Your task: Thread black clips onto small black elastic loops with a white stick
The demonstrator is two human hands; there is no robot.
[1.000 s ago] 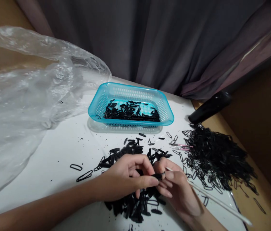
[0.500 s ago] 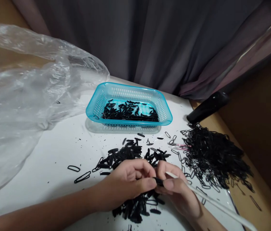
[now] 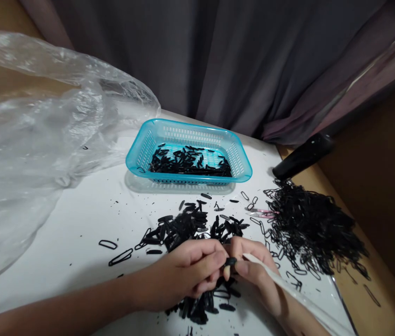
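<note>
The head view looks forward and down at the nearby hands (image 3: 188,269)

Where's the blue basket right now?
In the head view, the blue basket sits near the centre, beyond the hands and the loose black pieces, right of the clear plastic.

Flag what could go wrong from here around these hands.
1. The small elongated black piece pinched by the right hand might slip and be hard to find among the flat black pieces piled below.
2. The slim, pointed pink tool is partly hidden by the tangled heap of thin black loops; fingers reaching in there could get pricked.
3. That heap overhangs the flat white surface on its right side, so a nudge could scatter loops.
</note>
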